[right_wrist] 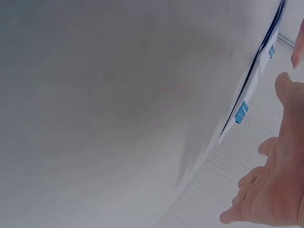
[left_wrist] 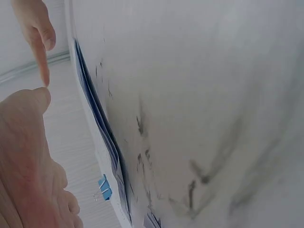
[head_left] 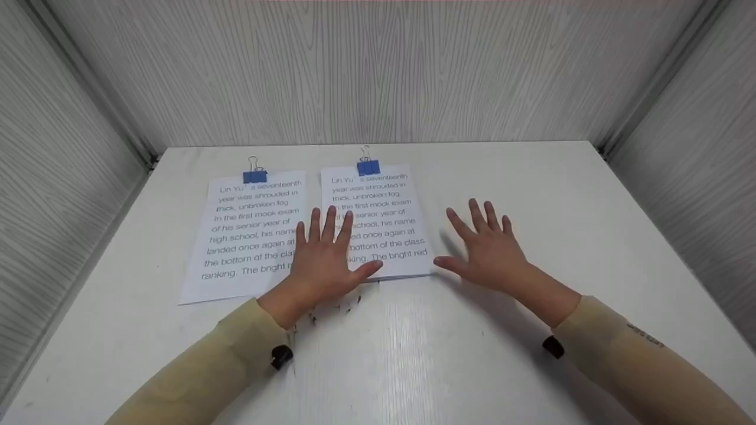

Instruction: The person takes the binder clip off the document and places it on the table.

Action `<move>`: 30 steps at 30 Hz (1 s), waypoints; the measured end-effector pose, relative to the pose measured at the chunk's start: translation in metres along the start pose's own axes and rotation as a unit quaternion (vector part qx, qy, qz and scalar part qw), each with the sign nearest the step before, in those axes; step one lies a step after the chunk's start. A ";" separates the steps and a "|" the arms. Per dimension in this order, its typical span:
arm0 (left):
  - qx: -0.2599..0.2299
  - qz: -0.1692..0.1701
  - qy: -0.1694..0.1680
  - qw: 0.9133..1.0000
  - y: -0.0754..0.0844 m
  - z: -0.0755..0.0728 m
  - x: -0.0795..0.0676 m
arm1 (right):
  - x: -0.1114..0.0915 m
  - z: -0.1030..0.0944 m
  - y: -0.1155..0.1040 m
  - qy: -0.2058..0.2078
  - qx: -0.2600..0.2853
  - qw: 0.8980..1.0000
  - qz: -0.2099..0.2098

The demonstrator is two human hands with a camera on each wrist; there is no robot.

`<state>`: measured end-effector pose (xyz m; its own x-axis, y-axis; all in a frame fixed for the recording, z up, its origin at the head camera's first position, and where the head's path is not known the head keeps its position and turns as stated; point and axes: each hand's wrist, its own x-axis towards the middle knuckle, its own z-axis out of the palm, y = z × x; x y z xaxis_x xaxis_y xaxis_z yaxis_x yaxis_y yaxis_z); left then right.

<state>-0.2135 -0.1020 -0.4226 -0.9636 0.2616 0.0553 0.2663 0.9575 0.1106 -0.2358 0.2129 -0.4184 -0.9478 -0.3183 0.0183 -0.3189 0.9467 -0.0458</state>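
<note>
Two printed paper stacks lie side by side on the white table, each with a blue binder clip at its top edge. My left hand, fingers spread and straight, hovers over the gap between the left stack and the right stack, covering some of the print. To the right of the right stack, my right hand is held with fingers spread above the table, its shadow below it. Neither hand holds anything. The left clip and the right clip both have their wire handles upward.
The white table is enclosed by a wood-grain back panel and side panels. Dark scuff marks show on the tabletop near the stacks' lower edges. Long sleeves cover both forearms, with a dark piece at each wrist.
</note>
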 end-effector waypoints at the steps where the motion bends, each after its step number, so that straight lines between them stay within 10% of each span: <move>1: 0.001 -0.002 0.000 1.000 -0.001 0.000 0.000 | 0.002 0.000 -0.002 0.001 -0.001 1.000 -0.003; 30: -0.012 -0.010 -0.045 0.999 -0.033 0.008 0.022 | 0.063 0.010 -0.048 -0.070 0.009 0.996 -0.050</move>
<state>-0.2434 -0.1274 -0.4332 -0.9666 0.2536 -0.0366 0.2467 0.9597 0.1346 -0.2798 0.1468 -0.4255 -0.9019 -0.4161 -0.1160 -0.4107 0.9092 -0.0684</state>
